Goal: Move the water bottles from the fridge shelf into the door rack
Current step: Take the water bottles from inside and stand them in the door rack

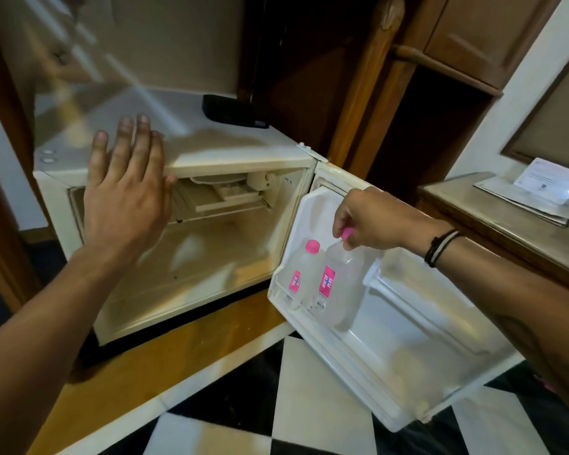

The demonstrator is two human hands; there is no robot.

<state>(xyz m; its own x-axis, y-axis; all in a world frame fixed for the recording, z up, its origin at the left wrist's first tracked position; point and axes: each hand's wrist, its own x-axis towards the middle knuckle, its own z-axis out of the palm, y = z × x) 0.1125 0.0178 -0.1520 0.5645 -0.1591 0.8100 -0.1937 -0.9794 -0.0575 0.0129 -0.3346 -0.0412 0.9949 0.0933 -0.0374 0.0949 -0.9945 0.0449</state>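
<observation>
A small white fridge (pixel 178 231) sits low in a dark wooden cabinet, on a wood base above a black-and-white checkered floor (pixel 309 405). Its door (pixel 408 339) hangs open to the right of the fridge body, inner side facing up toward the camera. A dark small box (pixel 232 111) lies on top of the fridge, and a table (pixel 506 221) with papers stands to the right of the door.

In the head view, both bottles stand in the door rack (pixel 286 307) at the end nearest the fridge body. The first bottle (pixel 298 274) is upright and untouched, pink cap showing. The second bottle (pixel 340 284) stands just beside it on the side away from the fridge. The fridge shelf looks empty, though its depth is blurred, so the task seems close to done.

The bottles are clear plastic, apparently full, so moderately heavy and fairly stiff, possibly slick if cold. The neck under the cap gives a sure pinch; the labelled body suits a fuller grip.

The right hand (pixel 362 221) pinches the second bottle's pink cap with fingertips closed round it, wrist above the rack. The left hand (pixel 125 192) is spread wide open and holds nothing, fingers flat over the fridge's top front edge; whether it presses there I cannot tell.
</observation>
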